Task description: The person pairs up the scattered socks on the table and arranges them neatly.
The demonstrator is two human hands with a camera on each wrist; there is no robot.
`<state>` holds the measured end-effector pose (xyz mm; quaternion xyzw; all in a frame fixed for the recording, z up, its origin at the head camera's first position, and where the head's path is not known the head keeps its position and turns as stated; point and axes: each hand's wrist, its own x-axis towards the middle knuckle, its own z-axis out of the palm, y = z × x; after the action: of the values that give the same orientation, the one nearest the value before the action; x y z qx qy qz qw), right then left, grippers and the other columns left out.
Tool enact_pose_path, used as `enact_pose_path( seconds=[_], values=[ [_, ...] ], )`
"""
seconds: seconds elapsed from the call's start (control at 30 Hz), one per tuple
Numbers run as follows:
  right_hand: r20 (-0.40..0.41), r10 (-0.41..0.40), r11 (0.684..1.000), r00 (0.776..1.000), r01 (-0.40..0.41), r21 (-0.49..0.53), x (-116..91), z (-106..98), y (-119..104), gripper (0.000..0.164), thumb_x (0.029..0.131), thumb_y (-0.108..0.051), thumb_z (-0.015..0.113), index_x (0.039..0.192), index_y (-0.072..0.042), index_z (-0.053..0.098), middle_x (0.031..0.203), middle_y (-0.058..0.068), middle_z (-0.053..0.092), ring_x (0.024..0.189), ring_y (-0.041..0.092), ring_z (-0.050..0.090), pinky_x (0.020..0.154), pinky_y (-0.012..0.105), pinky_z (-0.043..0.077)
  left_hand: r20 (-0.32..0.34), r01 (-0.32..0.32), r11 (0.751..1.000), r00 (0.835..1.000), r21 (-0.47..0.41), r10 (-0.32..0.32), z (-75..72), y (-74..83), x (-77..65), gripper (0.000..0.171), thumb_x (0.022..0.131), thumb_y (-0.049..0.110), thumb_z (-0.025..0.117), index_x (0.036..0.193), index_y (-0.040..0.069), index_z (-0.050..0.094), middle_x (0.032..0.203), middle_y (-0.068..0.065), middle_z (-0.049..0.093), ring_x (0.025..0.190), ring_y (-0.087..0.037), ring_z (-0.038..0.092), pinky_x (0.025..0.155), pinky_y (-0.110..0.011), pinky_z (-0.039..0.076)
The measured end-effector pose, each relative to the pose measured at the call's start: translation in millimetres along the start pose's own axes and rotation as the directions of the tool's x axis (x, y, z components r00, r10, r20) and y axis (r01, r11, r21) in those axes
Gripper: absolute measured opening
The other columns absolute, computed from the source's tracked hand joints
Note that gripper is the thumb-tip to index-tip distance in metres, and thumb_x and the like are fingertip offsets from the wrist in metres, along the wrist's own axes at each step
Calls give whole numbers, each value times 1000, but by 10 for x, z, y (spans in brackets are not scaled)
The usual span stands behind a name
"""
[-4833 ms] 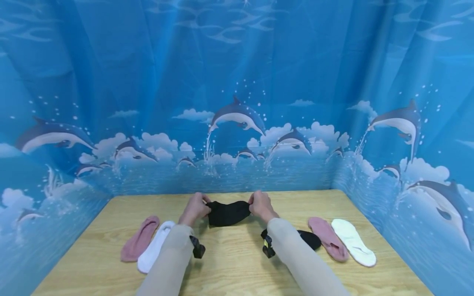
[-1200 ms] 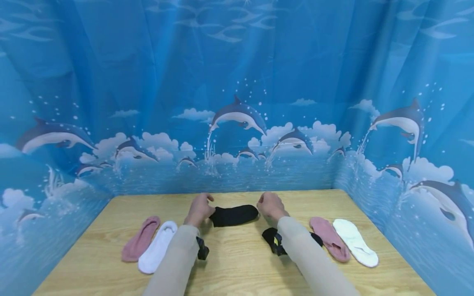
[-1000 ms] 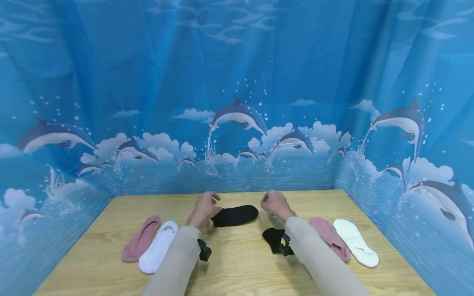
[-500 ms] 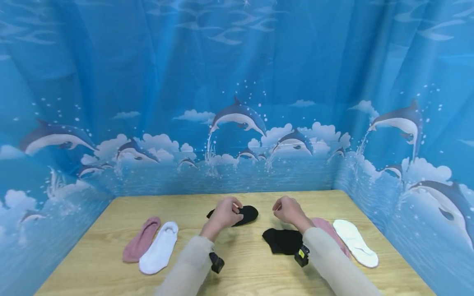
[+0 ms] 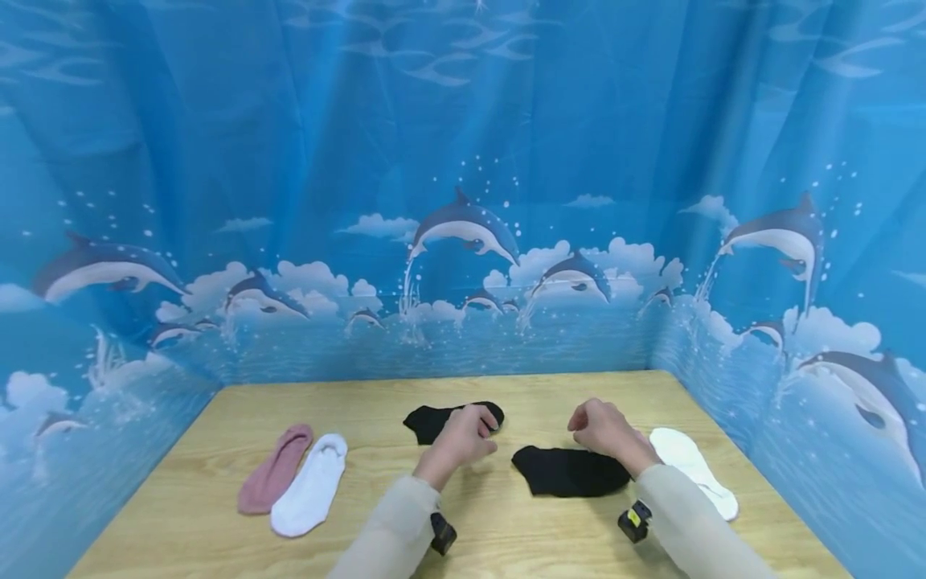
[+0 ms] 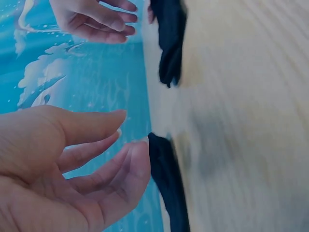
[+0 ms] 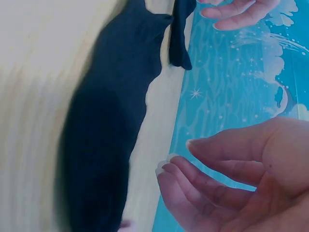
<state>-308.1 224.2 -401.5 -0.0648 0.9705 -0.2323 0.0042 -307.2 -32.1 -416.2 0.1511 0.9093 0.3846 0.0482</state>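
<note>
One black ankle sock lies flat near the table's back edge, toe to the right. A second black sock lies nearer and further right, also flat. My left hand hovers in front of the back sock and overlaps its toe end in the head view; its fingers are relaxed with nothing between them, as the left wrist view confirms. Over the toe end of the nearer sock is my right hand, fingers loosely bent and holding nothing. The right wrist view shows that sock stretched out beside the fingertips.
On the left of the wooden table lie a pink sock and a white sock, side by side. Another white sock is at the right, with a pink one mostly hidden by my right hand. A dolphin-print curtain surrounds the table.
Both hands held the back black sock by its ends; it now lies released and flat. Both hands have since moved right and nearer, uncovering the second black sock and covering the right pink one.
</note>
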Motion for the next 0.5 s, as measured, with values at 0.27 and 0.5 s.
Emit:
enact_pose_path(
  seconds=[0.27, 0.5],
  values=[
    [3, 5, 1000, 1000, -5, -27, -141, -45, 192, 14, 79, 4, 70, 90, -3, 74, 91, 8, 73, 85, 26, 68, 78, 45, 58, 17, -19, 1000, 1000, -13, 19, 170, 42, 7, 28, 87, 0, 78, 114, 0, 70, 95, -12, 66, 86, -21, 58, 78, -42, 55],
    [-16, -9, 996, 1000, 8, -90, -225, -85, 281, 17, 73, 6, 70, 88, -1, 73, 88, 10, 73, 77, 23, 66, 74, 43, 59, 13, 9, 1000, 1000, 10, -9, 268, 77, 32, 22, 87, -1, 76, 109, 0, 71, 87, -7, 64, 81, -20, 57, 72, -38, 53]
  ],
)
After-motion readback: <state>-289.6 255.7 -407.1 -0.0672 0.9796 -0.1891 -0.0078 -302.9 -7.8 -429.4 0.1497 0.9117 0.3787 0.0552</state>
